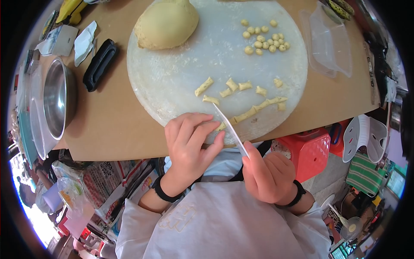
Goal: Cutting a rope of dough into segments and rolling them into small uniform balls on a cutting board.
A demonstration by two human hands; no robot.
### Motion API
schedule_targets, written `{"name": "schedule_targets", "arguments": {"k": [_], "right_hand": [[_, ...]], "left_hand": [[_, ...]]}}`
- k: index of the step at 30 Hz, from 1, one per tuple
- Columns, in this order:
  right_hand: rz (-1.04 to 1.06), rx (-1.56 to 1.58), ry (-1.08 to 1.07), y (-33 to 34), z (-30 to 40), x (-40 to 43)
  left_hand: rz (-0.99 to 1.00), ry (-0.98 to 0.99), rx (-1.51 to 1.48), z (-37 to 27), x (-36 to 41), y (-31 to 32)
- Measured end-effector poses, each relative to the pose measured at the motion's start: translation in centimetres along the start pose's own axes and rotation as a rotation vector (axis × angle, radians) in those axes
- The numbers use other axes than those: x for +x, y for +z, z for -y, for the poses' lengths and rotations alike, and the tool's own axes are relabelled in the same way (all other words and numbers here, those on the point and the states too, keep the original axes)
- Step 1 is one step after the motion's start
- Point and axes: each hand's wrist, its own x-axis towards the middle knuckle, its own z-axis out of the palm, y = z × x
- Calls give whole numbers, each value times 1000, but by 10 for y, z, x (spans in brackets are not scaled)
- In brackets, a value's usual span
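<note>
My right hand (270, 174) grips a narrow pale blade (231, 129), its tip pointing up and left over the board. The blade lies across a thin rope of speckled yellow dough (255, 110) near its left end. With fingers bent, my left hand (195, 142) rests by that end, thumb and fingertips touching or very close to the dough. Several short cut dough pieces (245, 85) lie just beyond. Farther off on the round whitish board (181, 71) sit several small dough balls (270, 42) and one large smooth lump of yellow dough (168, 24).
Left of the board are a steel bowl (58, 97), a black plastic tray (100, 64) and a crumpled white tissue (85, 43). Clear plastic containers (330, 45) stand at the right. A red plastic stool (307, 152) is below the brown table's (110, 139) front edge.
</note>
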Motion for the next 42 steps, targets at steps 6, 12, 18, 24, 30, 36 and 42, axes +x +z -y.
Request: {"name": "schedule_targets", "arguments": {"k": [6,12,18,24,30,36,42], "right_hand": [[-8,45,82,-6,-2,2],[-8,91,142,-31,-2,-5],[-84,-43,311,-47,-8,-17],[-38,-5,147,-36,-4,-12],[21,37,96,-27,-3,-14],[-13,0,72,-9,-3,-8],[-63,-24,112,1,-10,3]], "left_hand": [[-4,-31,-42,3,-3,-3],[3,-67,-64,2,1,-5],[55,-74,13,-6,5,-6],[42,-85,0,-3,4,-3],[54,-93,-4,-3,5,-5],[31,-68,-18,0,12,-8],[-39,-81,-21,9,16,-7]]}}
